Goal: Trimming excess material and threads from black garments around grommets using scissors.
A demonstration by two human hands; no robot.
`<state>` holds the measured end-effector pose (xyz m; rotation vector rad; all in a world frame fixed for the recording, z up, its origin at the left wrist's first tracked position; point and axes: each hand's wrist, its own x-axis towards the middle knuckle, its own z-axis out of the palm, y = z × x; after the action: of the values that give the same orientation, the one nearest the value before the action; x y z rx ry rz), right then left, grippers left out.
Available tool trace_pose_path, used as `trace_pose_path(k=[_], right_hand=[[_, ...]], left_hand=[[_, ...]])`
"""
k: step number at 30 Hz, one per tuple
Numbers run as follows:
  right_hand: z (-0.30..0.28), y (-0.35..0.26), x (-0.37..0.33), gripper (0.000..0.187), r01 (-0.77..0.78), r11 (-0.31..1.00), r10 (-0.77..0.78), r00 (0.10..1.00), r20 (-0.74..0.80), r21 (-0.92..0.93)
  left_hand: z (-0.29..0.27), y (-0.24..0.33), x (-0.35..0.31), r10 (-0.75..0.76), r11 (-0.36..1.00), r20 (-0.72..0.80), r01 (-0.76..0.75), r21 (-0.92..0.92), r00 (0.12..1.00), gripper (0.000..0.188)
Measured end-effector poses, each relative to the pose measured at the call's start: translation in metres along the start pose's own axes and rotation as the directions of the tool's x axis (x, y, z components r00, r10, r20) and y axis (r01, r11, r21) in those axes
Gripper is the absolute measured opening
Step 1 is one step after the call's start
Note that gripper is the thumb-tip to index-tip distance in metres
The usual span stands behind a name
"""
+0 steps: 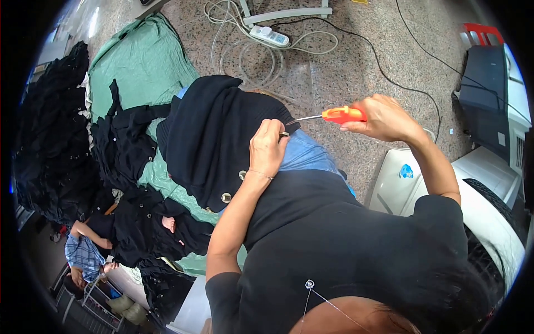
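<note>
A black knit cardigan (206, 133) with large round gold-and-white buttons lies bunched over my lap, on blue jeans (308, 153). My left hand (267, 147) pinches the cardigan's edge, where a small part of a button shows by the fingertips. My right hand (386, 118) is closed around an orange-handled tool (344, 114) with a thin metal shaft. The shaft points left, and its tip is near the garment edge by my left fingers. I cannot make out whether the tip touches the cloth.
Black garments (50, 133) are heaped at the left, and more lie on a green plastic sheet (144, 53). A person in a checked shirt (83, 253) works at the lower left. A white power strip (270, 36) and cables lie on the speckled floor ahead. White-and-dark equipment (486, 100) stands at the right.
</note>
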<state>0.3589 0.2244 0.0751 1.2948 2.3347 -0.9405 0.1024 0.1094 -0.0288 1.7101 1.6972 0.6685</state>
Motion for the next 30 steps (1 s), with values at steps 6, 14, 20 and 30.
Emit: trace_pose_path(k=[6, 14, 20, 30], right_hand=[[0.0, 0.004, 0.009, 0.056, -0.004, 0.999, 0.008, 0.996, 0.085, -0.048], [-0.005, -0.002, 0.015, 0.051, -0.003, 0.998, 0.012, 0.989, -0.145, 0.059], [0.014, 0.011, 0.025, 0.035, 0.015, 0.903, 0.112, 0.956, -0.27, 0.429], [0.011, -0.067, 0.069, 0.026, 0.249, 0.909, -0.114, 0.92, -0.375, 0.334]], left_hand=[[0.005, -0.001, 0.004, 0.05, 0.998, -0.009, -0.05, -0.039, 0.999, 0.03], [-0.023, 0.007, -0.006, 0.051, 0.999, -0.004, -0.051, 0.012, 0.999, 0.042], [-0.109, -0.045, -0.068, -0.3, 0.865, -0.534, 0.462, 0.198, 0.79, 0.12], [-0.185, -0.105, -0.143, -0.304, 0.752, -0.487, 0.52, 0.406, 0.819, 0.027]])
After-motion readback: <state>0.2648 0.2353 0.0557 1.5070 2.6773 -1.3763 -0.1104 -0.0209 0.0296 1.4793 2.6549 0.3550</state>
